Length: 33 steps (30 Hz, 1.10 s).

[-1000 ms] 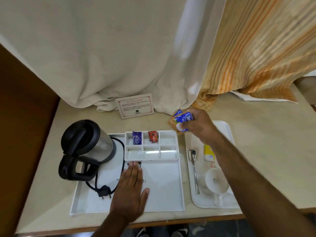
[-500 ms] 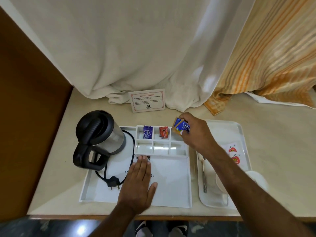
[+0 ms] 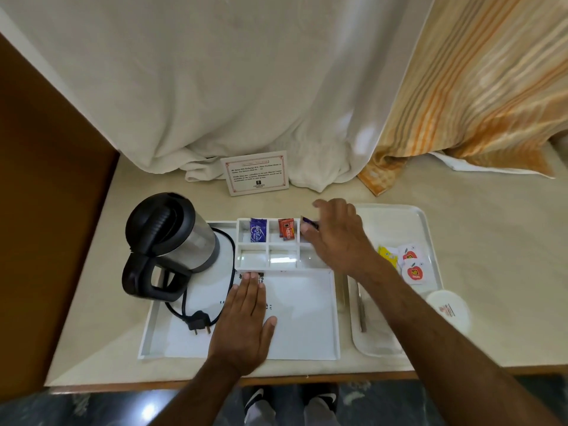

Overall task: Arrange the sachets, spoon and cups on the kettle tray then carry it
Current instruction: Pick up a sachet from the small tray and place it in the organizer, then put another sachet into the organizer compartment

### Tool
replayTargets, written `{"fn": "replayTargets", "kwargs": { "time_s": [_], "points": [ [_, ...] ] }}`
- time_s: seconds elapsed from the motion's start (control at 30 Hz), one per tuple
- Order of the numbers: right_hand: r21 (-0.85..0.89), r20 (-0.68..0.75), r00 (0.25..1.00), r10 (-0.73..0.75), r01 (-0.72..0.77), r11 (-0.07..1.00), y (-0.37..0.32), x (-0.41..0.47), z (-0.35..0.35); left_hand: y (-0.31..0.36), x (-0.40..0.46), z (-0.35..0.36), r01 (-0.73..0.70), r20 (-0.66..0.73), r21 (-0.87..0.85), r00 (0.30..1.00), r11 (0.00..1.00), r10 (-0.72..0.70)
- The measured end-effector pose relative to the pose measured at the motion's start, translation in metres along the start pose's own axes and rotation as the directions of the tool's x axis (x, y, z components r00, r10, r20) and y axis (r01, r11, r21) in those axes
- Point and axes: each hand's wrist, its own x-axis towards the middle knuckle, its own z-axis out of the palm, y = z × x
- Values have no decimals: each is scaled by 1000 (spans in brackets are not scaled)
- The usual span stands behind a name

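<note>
The white kettle tray (image 3: 301,327) lies on the counter with a black and steel kettle (image 3: 167,241) at its left. Its divided organiser (image 3: 267,244) holds a purple sachet (image 3: 257,230) and a red sachet (image 3: 286,229) in the back row. My right hand (image 3: 335,238) is over the organiser's back right compartment, pinching blue sachets (image 3: 309,222) at its edge. My left hand (image 3: 246,321) rests flat, palm down, on the tray floor. A second white tray (image 3: 427,229) on the right holds a spoon (image 3: 361,305), a yellow sachet (image 3: 387,256), two apple-marked sachets (image 3: 413,265) and a white cup (image 3: 448,309).
A printed card (image 3: 256,172) stands at the back against white and orange-striped curtains. The kettle's cord and plug (image 3: 199,321) lie on the tray floor. A brown wall closes the left side. The counter's front edge runs just below the trays.
My right hand has carried the blue sachets from above the right tray leftward and down to the organiser's back right compartment. The left hand has stayed flat on the tray.
</note>
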Motion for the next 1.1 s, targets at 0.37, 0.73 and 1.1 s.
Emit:
{"fn": "replayTargets", "kwargs": {
  "time_s": [0.37,0.73,1.1],
  "points": [
    [-472,445,844,301,-65,879,93,-22,-49,1,1,1,4,-24,-14,1000,1000,-5],
    [158,-44,997,-69,75,985,-41,-3,-66,3,1,-3,-10,-15,2,1000,1000,10],
    [-290,389,912,-127,252,923,-122,15,23,0,3,5,16,13,-4,1000,1000,-16]
  ]
}}
